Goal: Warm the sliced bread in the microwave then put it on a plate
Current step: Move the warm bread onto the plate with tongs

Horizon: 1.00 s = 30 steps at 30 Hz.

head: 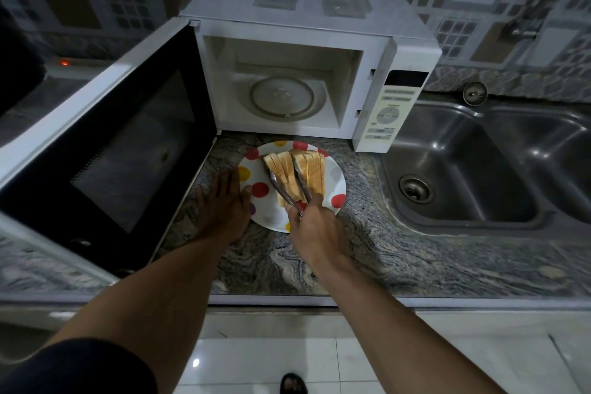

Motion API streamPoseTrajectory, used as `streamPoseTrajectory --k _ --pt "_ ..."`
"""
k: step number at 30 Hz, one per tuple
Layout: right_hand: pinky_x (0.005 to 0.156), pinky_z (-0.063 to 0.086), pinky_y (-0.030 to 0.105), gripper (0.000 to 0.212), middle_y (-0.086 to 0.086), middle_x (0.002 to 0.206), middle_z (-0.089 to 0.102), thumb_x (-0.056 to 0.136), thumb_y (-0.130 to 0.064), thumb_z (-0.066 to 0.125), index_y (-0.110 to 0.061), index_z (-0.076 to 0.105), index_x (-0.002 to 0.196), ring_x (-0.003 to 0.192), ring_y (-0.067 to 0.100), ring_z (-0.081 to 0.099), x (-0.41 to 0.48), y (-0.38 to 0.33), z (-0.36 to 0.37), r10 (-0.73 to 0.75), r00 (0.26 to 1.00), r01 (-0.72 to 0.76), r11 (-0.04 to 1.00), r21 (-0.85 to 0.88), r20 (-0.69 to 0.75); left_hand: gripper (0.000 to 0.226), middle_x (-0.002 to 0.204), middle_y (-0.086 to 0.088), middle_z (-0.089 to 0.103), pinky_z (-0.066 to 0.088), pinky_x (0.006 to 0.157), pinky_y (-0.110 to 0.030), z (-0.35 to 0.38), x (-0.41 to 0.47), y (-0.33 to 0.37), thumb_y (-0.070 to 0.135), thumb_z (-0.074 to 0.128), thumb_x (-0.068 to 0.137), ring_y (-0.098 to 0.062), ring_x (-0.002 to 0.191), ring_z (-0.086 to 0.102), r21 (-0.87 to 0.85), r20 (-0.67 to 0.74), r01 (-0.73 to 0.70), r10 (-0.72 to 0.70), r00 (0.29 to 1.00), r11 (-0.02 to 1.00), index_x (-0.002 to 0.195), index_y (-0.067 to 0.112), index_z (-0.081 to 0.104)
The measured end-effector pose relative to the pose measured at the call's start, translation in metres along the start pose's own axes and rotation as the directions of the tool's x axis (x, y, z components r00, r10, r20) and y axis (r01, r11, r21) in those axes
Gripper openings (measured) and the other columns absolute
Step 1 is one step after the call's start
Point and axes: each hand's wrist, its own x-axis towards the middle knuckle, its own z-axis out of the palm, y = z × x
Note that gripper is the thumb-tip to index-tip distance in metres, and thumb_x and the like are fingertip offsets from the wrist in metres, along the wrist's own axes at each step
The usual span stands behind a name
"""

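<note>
Nearest me, my left hand (224, 201) lies flat with its fingers straight, half on the surface (367, 249) and half on the near-left rim of the spotted plate (337, 174), steadying it and holding nothing. My right hand (315, 224) is curled round the handles of the metal tongs (287, 192), whose arms reach forward along a stack of the sliced bread (295, 169); I can't tell how firmly they are squeezing it. The bread lies fanned out on the plate, which sits on the surface just in front of the microwave (406, 51). Beyond it the door (105, 144) stands wide open to the left and the glass turntable (283, 97) is bare. I can't tell from this whether the slices have been warmed; I judge I'm either setting them down or about to lift them in. If unwarmed, the next move calls for a gentle squeeze, so the soft slices don't crush or slip, and a level carry over the sill onto the turntable
</note>
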Motion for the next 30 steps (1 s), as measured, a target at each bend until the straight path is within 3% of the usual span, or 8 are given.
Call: streamPoseTrajectory --k 14,19,22,24,26,27,30 --pt "0.061 0.037 0.032 0.055 0.016 0.104 0.069 0.104 -0.050 0.038 -0.005 0.040 0.135 0.090 0.035 0.066 0.005 -0.006 -0.026 -0.015 1.000 0.015 0.993 0.114 -0.002 0.064 0.166 0.000 0.003 -0.004 0.121 -0.053 -0.011 0.000 0.006 0.048 0.022 0.103 -0.020 0.152 -0.001 -0.055 0.123 0.047 -0.040 0.992 0.997 0.158 0.022 0.003" --pt "0.067 0.047 0.037 0.057 0.016 0.105 0.069 0.100 -0.058 0.039 -0.011 0.042 0.133 0.091 0.036 0.066 0.016 -0.006 -0.027 0.023 0.999 -0.032 0.970 0.240 0.038 0.058 0.162 -0.004 0.019 0.009 0.119 -0.056 -0.031 0.005 0.018 0.048 0.025 0.103 -0.028 0.148 0.017 -0.154 0.131 0.110 -0.090 0.987 0.982 0.154 0.020 0.024" --pt "0.076 0.049 0.040 0.059 0.013 0.110 0.069 0.099 -0.062 0.038 -0.017 0.041 0.138 0.098 0.036 0.065 0.019 -0.010 -0.031 0.023 0.998 -0.038 0.961 0.273 0.059 0.048 0.149 -0.009 0.044 0.019 0.115 -0.045 -0.051 0.001 0.033 0.043 0.029 0.104 -0.030 0.138 0.036 -0.217 0.035 0.151 -0.147 0.989 0.964 0.141 0.018 0.048" --pt "0.075 0.046 0.038 0.057 0.009 0.112 0.069 0.099 -0.063 0.038 -0.021 0.041 0.138 0.099 0.032 0.065 0.020 -0.015 -0.034 0.022 0.997 -0.046 0.950 0.310 0.080 0.039 0.125 -0.006 0.063 0.037 0.099 -0.027 -0.064 -0.002 0.047 0.036 0.036 0.104 -0.023 0.114 0.055 -0.447 -0.078 0.128 -0.181 0.980 0.886 0.118 0.015 0.065" --pt "0.074 0.044 0.036 0.053 0.003 0.112 0.069 0.098 -0.065 0.040 -0.026 0.045 0.134 0.095 0.028 0.064 0.022 -0.018 -0.034 0.014 0.996 -0.045 0.934 0.355 0.091 0.036 0.099 -0.002 0.071 0.044 0.068 -0.016 -0.080 -0.005 0.062 0.036 0.039 0.103 -0.011 0.083 0.061 -0.740 -0.059 0.088 -0.195 0.979 0.666 0.093 0.017 0.068" --pt "0.075 0.045 0.036 0.052 0.001 0.113 0.069 0.097 -0.065 0.041 -0.028 0.047 0.132 0.098 0.026 0.064 0.024 -0.021 -0.035 0.000 0.996 -0.034 0.920 0.389 0.088 0.037 0.088 0.000 0.071 0.044 0.060 -0.013 -0.088 -0.005 0.067 0.036 0.040 0.104 -0.005 0.074 0.061 -0.812 -0.073 0.037 -0.164 0.984 0.582 0.087 0.018 0.068" --pt "0.089 0.049 0.040 0.043 -0.007 0.118 0.066 0.098 -0.061 0.044 -0.033 0.054 0.128 0.110 0.021 0.061 0.032 -0.027 -0.036 -0.072 0.992 -0.001 0.829 0.559 0.108 0.047 0.079 0.006 0.071 0.047 0.067 -0.018 -0.103 0.001 0.072 0.049 0.043 0.100 -0.001 0.076 0.064 -0.807 -0.085 -0.022 -0.079 0.993 0.591 0.082 0.019 0.073"
